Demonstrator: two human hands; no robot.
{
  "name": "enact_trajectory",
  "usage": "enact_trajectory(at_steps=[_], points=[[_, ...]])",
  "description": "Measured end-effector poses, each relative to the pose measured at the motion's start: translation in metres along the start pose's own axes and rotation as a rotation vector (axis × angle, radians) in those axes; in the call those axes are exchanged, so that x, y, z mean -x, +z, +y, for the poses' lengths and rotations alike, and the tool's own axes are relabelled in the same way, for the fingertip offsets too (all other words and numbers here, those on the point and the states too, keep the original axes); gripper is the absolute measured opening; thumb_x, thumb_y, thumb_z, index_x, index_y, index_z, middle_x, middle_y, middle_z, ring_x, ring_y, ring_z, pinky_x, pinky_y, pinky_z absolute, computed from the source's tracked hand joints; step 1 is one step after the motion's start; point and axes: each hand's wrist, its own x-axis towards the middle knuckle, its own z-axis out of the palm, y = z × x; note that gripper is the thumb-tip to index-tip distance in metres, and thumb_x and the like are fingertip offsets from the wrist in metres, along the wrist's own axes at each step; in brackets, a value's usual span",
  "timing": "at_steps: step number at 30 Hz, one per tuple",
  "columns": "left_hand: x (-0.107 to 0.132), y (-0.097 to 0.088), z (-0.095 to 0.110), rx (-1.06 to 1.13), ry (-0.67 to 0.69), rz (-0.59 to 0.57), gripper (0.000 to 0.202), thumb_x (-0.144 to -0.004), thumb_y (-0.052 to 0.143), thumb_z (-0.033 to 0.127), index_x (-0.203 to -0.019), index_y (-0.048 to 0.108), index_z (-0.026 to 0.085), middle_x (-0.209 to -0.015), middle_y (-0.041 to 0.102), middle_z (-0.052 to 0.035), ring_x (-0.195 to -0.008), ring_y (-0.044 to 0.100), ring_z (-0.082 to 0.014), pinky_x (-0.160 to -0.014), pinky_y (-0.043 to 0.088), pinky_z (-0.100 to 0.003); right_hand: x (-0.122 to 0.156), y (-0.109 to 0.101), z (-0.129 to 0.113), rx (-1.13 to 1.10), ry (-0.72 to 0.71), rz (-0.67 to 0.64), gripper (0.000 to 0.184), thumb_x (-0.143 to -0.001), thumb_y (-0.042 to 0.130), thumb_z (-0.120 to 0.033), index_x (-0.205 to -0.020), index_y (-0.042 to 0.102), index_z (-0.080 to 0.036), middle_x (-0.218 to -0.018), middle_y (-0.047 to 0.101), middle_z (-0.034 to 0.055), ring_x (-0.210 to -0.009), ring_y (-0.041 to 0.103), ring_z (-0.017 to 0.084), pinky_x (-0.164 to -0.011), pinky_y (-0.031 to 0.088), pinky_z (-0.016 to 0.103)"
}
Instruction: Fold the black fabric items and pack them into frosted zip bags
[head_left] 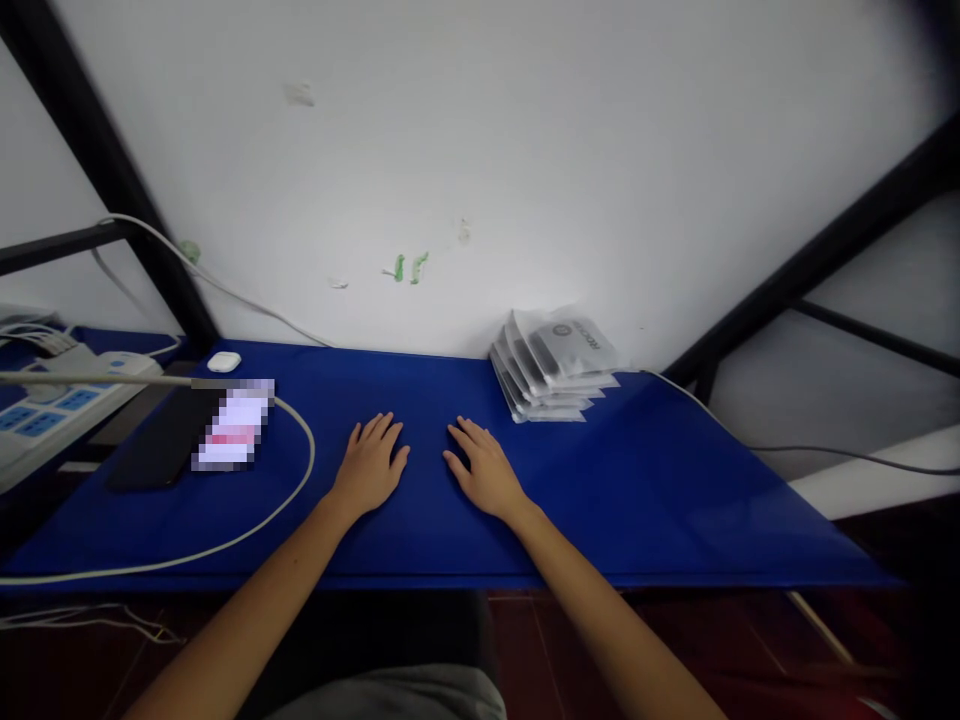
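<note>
A: Grip status?
B: Left hand [373, 470] and right hand [486, 474] palm-down on the counter [645, 500], fingers [392, 434] relaxed, holding nothing.
A: Bag stack [564, 350]?
B: Counter's back edge, right of middle. Layers look slippery; any grip should span full thickness, pressing evenly.

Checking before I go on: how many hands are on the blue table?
2. The left hand lies palm down on the blue table; the right hand lies palm down across a gap, nearer the plastic bags. None seems hidden.
</note>
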Motion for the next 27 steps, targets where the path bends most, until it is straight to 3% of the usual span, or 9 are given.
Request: enact_trajectory(at_steps=[5,27], points=[[0.0008,0.0007,-0.0010,-0.001,0.007,0.000,0.048,-0.095,0.034,0.034,-0.136,0.047,0.012,-0.146,0.044,-0.0131,-0.138,0.035,-0.0265,-0.115,0.025,-0.051,0.0007,0.0006,0.0006,-0.006,0.004,0.009,0.052,-0.092,0.047,-0.035,-0.139,0.046,-0.011,-0.146,0.043,0.0162,-0.137,0.037,0.029,-0.114,0.029,0.051],[0.0010,0.0027,-0.0034,0.016,0.013,0.012,0.045,-0.095,0.034,0.036,-0.131,0.052,0.017,-0.145,0.045,-0.0114,-0.138,0.035,-0.0263,-0.115,0.025,-0.052,0.0025,0.0020,0.0025,-0.028,-0.021,0.055,0.046,-0.092,0.047,-0.036,-0.133,0.053,-0.017,-0.144,0.046,0.0147,-0.136,0.040,0.029,-0.112,0.032,0.053]])
